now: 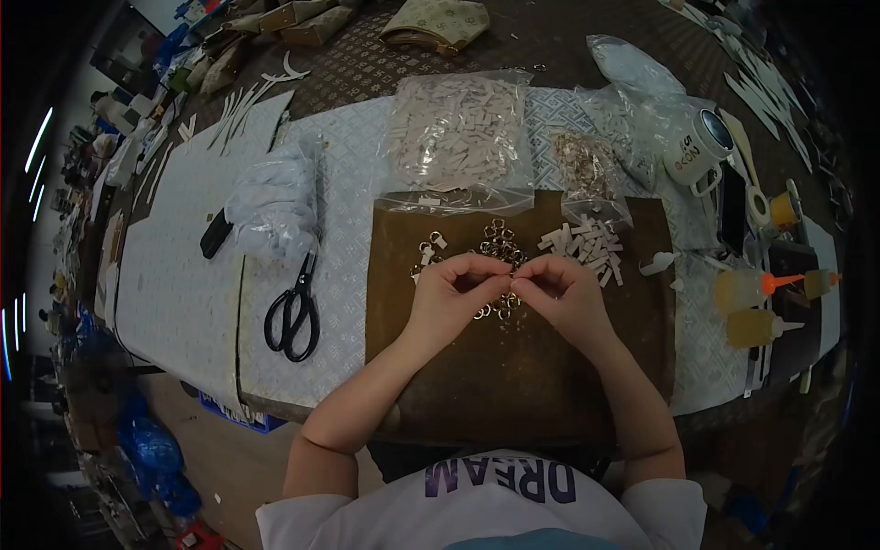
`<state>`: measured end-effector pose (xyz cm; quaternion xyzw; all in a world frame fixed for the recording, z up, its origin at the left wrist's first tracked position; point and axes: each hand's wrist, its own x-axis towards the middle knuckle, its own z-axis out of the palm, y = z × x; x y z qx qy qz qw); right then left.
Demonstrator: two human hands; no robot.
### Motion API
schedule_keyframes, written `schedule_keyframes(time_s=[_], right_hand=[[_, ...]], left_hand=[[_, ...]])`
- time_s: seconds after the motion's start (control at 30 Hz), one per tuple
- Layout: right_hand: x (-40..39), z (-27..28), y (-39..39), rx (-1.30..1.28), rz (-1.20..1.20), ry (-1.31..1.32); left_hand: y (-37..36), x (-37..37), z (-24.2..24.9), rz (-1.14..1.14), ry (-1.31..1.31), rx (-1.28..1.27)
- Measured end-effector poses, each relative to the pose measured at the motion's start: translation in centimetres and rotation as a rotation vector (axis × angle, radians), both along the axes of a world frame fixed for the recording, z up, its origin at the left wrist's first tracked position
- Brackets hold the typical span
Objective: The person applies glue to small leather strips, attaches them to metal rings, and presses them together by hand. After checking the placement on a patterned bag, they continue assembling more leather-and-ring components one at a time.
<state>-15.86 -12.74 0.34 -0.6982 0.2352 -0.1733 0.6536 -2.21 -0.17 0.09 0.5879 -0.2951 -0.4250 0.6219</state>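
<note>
Over the brown mat (486, 385), my left hand (458, 291) and my right hand (562, 291) meet at the fingertips. Both hands are pinched around something too small to make out. Gold-coloured metal rings (500, 240) lie in a pile just behind the fingertips, and more (502, 308) lie between the hands. Right of that pile, small pale strips (587, 244) are heaped behind my right hand. Several rings with pale pieces on them (429, 246) lie behind my left hand.
Black scissors (292, 316) and a bag of white material (275, 206) lie left of the mat. Behind it sits a large bag of pale pieces (458, 137). To the right are a white mug (698, 151), a phone (731, 206) and bottles of yellowish liquid (739, 291).
</note>
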Motion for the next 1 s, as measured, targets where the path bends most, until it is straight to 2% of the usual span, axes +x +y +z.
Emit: schedule_keyframes(time_s=[0.1,0.2,0.57,0.6,0.7,0.73,0.87,1.0], right_hand=[[0.1,-0.2,0.1,0.059,-0.02,-0.006],[0.0,-0.7,-0.2,0.059,-0.018,-0.008],[0.4,-0.1,0.4,0.111,0.008,-0.102],[0.3,0.2,0.5,0.103,0.005,-0.111],[0.0,1.5,0.4,-0.163,-0.009,-0.022],[-0.5,2.6,0.6,-0.107,-0.029,-0.057],[-4.4,4.5,0.8,-0.21,-0.311,-0.24],[-9.5,0.8,-1.2,-0.467,-0.762,-0.247]], left_hand=[[0.0,-0.1,-0.2,-0.004,0.172,-0.077],[-0.1,0.1,-0.3,-0.027,0.225,-0.055],[0.4,0.5,-0.5,-0.013,0.205,-0.126],[0.5,0.6,-0.4,0.001,0.213,-0.134],[0.3,0.7,-0.1,0.028,0.316,-0.121],[0.3,0.7,-0.1,0.027,0.368,-0.097],[0.1,0.3,0.1,0.027,0.504,-0.022],[0.2,0.0,-0.4,-0.008,0.618,0.013]])
